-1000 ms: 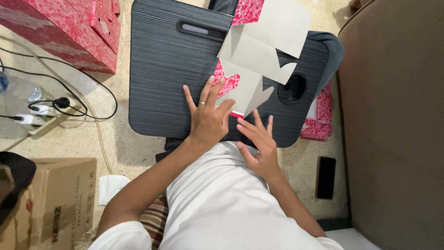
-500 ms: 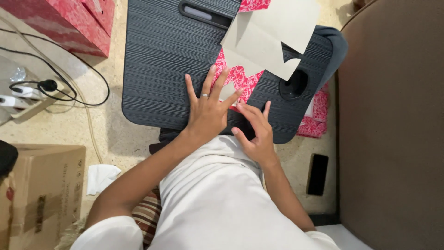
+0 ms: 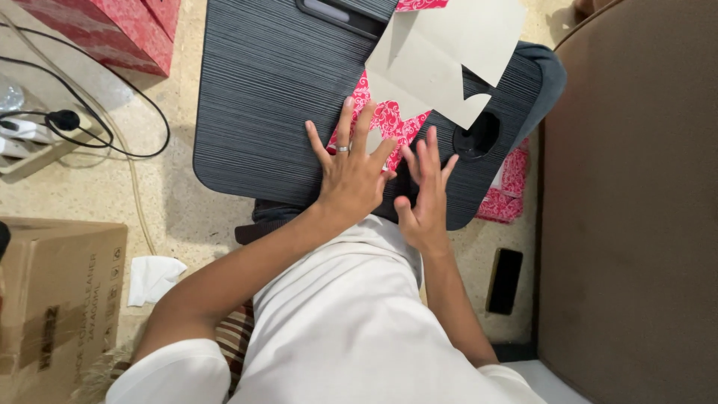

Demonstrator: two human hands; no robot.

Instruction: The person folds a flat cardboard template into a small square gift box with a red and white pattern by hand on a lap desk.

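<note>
One red patterned paper (image 3: pixel 389 123) lies flat on the dark lap desk (image 3: pixel 269 97), near its front edge; its upper part is covered by one grey card (image 3: pixel 441 56) with angular cutouts, so the paper's full outline cannot be made out. A scrap of the same red shows at the top edge of the view, cut off. Two hands, both open and flat, gripping nothing. Left hand (image 3: pixel 353 173) has fingers spread, fingertips resting on the lower edge of the red paper; one ring on a finger. Right hand (image 3: pixel 425 191) sits just beside it, fingers together and extended toward the paper's lower right corner; whether those tips touch paper or bare desk is hard to tell. One round hole (image 3: pixel 476 136) in the desk, just right of the right hand's fingertips. One slot handle (image 3: pixel 340 13) at the desk's far edge, partly cut off. Under the desk's right corner, more red patterned material (image 3: pixel 508 187) pokes out, mostly hidden. On the floor: one black phone (image 3: pixel 505 280) to the right, near a brown sofa (image 3: pixel 636 202); one red box (image 3: pixel 112 30) top left, cut off; one cardboard box (image 3: pixel 56 299) lower left, cut off; one white tissue (image 3: pixel 153 277) beside it; one power strip (image 3: pixel 30 138) with a black cable (image 3: pixel 127 127) at left. The person wears white; a dark-clad knee (image 3: pixel 550 71) shows past the desk's far right corner.
</note>
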